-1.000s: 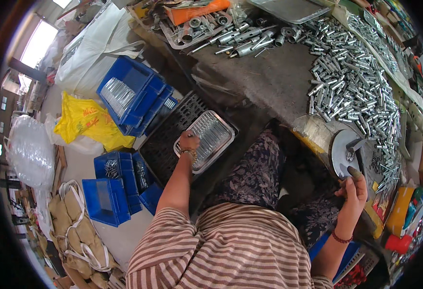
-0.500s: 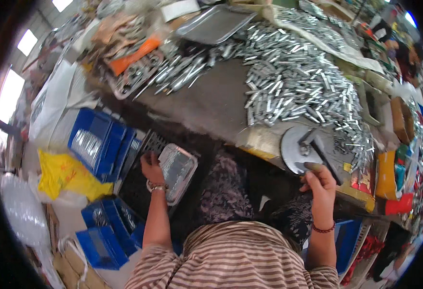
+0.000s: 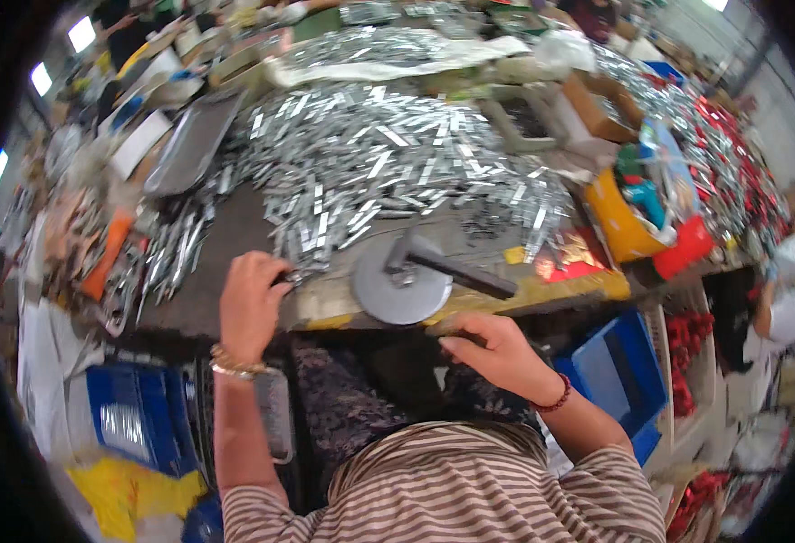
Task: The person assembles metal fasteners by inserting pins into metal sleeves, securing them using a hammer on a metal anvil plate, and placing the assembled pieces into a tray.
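Observation:
My left hand [image 3: 251, 303] is over the front of the workbench, at the near left edge of a heap of shiny flat metal pieces [image 3: 361, 154]. Its thumb and fingers are pinched together; blur hides what is between them. My right hand [image 3: 502, 353] hangs just off the bench's front edge, its fingers curled together with a dark patch at the tips; I cannot make out anything in them. Between the hands, a round grey metal disc [image 3: 384, 299] lies on the bench, and a hammer [image 3: 456, 270] rests across it, handle to the right.
Left of the heap are a metal tray [image 3: 194, 145] and an orange-handled tool [image 3: 108, 258]. To the right stand a yellow container [image 3: 624, 217] and a red one [image 3: 684, 247]. Below the bench are blue bins [image 3: 139, 416] and a yellow bag [image 3: 135, 498].
The view has turned to the right. My left hand has left the tray of metal pieces low on the left and come up to the heap. My right hand has dropped beside the bench edge.

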The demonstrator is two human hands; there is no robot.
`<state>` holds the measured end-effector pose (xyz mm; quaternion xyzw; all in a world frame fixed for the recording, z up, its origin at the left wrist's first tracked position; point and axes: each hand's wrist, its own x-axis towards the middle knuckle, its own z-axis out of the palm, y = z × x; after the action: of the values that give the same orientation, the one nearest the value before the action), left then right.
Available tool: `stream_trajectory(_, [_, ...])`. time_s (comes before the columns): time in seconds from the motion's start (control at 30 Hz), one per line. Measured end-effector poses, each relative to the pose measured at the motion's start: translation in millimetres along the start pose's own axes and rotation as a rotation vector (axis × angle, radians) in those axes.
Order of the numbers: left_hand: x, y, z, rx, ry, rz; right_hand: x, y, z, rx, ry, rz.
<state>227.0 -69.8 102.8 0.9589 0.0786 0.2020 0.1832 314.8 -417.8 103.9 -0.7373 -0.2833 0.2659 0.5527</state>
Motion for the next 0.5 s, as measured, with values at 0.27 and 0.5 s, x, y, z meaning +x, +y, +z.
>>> stream_trajectory(0.27, [-1,15,0,-0.142,-0.039,0.009,-2,11,-74,-0.66,0.552,-0.255])
stream_trajectory(0.5, [5,80,22,-0.403,0.007,-0.052,55,23,-119,-1.091,0.66,-0.387])
